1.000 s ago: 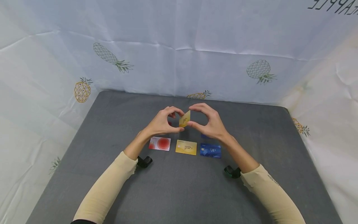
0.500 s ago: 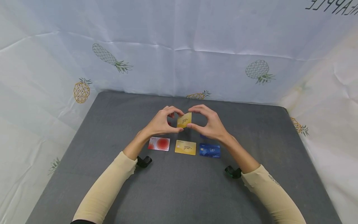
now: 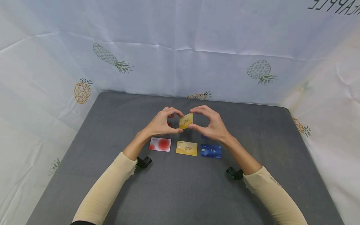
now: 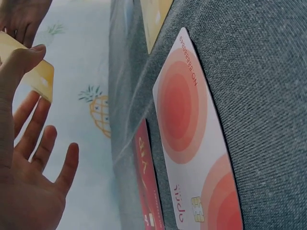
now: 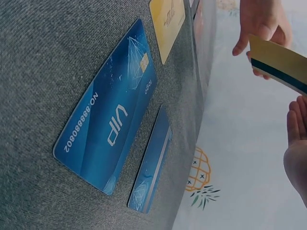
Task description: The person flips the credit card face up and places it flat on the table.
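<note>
Between my two hands, a gold card (image 3: 186,121) is held up at a slant above the table. My left hand (image 3: 161,122) pinches it near its left edge, thumb below and index finger above. My right hand (image 3: 212,122) pinches the right edge between thumb and index finger. In the right wrist view, the card's back (image 5: 278,64) shows a dark stripe. Below lie a white card with red circles (image 3: 159,144), a second gold card (image 3: 186,148) and a blue VIP card (image 3: 211,151), in a row.
A red VIP card (image 4: 149,177) lies behind the white one, mostly hidden by the left hand in the head view. Another blue card (image 5: 151,163) lies behind the blue VIP card. The grey table (image 3: 180,190) ends at a pineapple-printed curtain (image 3: 157,68).
The held gold card has turned, so its face now shows wider toward the head camera. My left fingertips have shifted slightly left; the cards on the table have not moved.
</note>
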{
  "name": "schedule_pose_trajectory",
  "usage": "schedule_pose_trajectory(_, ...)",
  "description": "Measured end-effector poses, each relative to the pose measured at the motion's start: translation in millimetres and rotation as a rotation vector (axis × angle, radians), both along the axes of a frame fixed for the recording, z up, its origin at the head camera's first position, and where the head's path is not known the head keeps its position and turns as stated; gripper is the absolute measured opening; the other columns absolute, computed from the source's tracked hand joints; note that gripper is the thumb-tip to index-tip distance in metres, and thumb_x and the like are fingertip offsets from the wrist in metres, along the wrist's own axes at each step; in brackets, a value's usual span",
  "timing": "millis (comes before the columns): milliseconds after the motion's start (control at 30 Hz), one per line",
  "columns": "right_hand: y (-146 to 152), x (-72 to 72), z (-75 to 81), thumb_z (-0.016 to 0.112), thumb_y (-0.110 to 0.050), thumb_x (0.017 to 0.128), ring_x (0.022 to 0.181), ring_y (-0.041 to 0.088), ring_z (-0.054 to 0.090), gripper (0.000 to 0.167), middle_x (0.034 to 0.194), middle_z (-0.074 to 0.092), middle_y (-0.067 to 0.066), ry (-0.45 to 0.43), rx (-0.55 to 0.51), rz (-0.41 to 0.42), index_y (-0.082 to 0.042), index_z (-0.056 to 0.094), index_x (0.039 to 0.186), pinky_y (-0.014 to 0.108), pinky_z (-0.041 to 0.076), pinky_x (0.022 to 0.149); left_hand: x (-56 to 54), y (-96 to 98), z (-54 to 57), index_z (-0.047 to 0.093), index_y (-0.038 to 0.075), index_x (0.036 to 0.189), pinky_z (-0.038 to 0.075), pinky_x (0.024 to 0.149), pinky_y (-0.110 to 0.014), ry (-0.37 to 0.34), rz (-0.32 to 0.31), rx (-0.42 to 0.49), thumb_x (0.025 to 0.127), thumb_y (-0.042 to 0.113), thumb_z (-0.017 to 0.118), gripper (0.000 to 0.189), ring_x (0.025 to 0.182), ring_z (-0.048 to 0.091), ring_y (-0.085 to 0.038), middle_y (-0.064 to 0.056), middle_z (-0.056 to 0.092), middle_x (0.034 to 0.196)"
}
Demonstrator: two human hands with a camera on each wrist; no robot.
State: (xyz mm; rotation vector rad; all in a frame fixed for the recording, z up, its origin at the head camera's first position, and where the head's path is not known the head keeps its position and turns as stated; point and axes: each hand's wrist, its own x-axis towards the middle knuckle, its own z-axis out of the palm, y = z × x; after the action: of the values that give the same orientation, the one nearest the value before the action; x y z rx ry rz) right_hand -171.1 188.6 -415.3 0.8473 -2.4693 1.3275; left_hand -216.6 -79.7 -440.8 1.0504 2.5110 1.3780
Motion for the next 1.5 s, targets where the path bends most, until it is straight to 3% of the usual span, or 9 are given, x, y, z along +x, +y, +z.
schedule_pose_trajectory(367,4.9,-1.5,1.2,0.095,-0.017,0.082,0.135,0.037,0.064,0.066,0.142,0.068,0.015,0.0,0.098,0.004,-0.006,0.069,0.141,0.061,0.05,0.115,-0.9,-2.5,3.2,0.073,0.006,0.127,0.052,0.105,-0.062,0.04,-0.004,-0.032,0.08,0.021,0.095,0.054,0.116,0.059,-0.044,-0.013,0.073,0.125)
schedule_pose_trajectory(567,7.4,-1.6,-0.3,0.094,-0.02,0.084,0.134,0.038,0.065,0.063,0.14,0.068,0.016,-0.002,0.158,0.016,-0.003,0.069,0.139,0.061,0.051,0.115,-2.4,-3.5,2.7,0.074,0.007,0.124,0.051,0.101,-0.061,0.074,0.001,-0.068,0.079,0.022,0.096,0.053,0.113,0.058,-0.042,-0.012,0.073,0.123)
schedule_pose_trajectory(767,9.1,-2.1,-0.7,0.093,-0.022,0.085,0.134,0.039,0.065,0.062,0.139,0.068,0.018,-0.021,0.19,0.02,0.0,0.069,0.138,0.062,0.051,0.114,-2.8,-4.1,3.5,0.074,0.006,0.124,0.052,0.102,-0.06,0.064,0.013,-0.1,0.079,0.023,0.096,0.053,0.114,0.058,-0.041,-0.012,0.073,0.124)
schedule_pose_trajectory(1067,11.7,-3.7,-4.9,0.093,-0.021,0.085,0.129,0.039,0.068,0.058,0.136,0.069,0.018,-0.027,0.223,0.036,0.0,0.07,0.135,0.061,0.053,0.11,-1.8,-4.1,3.0,0.074,0.008,0.126,0.05,0.097,-0.045,0.07,0.028,-0.166,0.079,0.025,0.095,0.053,0.115,0.057,-0.035,-0.01,0.073,0.126)
schedule_pose_trajectory(1500,16.3,-8.8,-17.7,0.094,-0.02,0.084,0.122,0.038,0.072,0.052,0.128,0.072,0.019,-0.024,0.243,0.063,0.001,0.072,0.127,0.058,0.057,0.106,-0.9,-0.9,-2.1,0.077,0.011,0.125,0.049,0.092,-0.042,0.072,0.041,-0.218,0.08,0.027,0.095,0.051,0.113,0.058,-0.03,-0.007,0.073,0.126)
